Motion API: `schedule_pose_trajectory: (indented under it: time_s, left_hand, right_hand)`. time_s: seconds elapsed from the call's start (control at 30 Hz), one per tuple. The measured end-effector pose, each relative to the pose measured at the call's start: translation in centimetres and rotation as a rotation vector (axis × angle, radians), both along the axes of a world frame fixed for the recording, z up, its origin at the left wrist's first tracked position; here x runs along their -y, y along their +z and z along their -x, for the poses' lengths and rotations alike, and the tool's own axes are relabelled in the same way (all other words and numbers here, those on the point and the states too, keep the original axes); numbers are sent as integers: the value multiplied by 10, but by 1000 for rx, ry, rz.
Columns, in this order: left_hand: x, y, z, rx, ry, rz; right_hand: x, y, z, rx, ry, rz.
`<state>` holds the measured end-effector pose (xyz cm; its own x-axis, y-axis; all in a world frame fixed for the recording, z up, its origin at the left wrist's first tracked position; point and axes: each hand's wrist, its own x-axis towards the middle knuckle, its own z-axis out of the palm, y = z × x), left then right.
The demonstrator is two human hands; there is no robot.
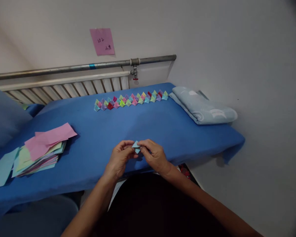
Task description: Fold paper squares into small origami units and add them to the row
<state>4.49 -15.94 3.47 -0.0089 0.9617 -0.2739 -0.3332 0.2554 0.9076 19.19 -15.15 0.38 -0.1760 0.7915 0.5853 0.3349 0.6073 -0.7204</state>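
A small folded piece of light blue paper (136, 144) is held between both hands above the front part of the blue cloth. My left hand (120, 157) pinches its left side between thumb and fingers. On its right side, the thumb and fingers of my right hand (154, 154) close on the same piece. Beyond the hands, rows of small folded paper pieces in many colours (128, 102) stand on the cloth.
The blue-covered surface (93, 131) runs along a radiator (74, 89) and pipe. At the left lies a stack of coloured paper sheets (41, 154). A folded light blue blanket (207, 108) lies at the back right, beside the wall.
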Motion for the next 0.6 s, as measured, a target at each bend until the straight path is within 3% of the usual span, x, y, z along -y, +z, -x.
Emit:
schedule_pose_trajectory:
  time_s: [0.2, 0.37, 0.5, 0.6]
  left_hand:
    - [2, 4, 9, 119, -76, 65]
    - [2, 0, 11, 51, -76, 35]
    - [6, 6, 10, -69, -80, -6]
    - [10, 14, 9, -152, -105, -74]
  right_hand:
    - [4, 1, -5, 133, 62, -71]
    - [8, 3, -7, 120, 118, -16]
    - [11, 11, -6, -151, 50, 300]
    - [13, 20, -6, -235, 55, 513]
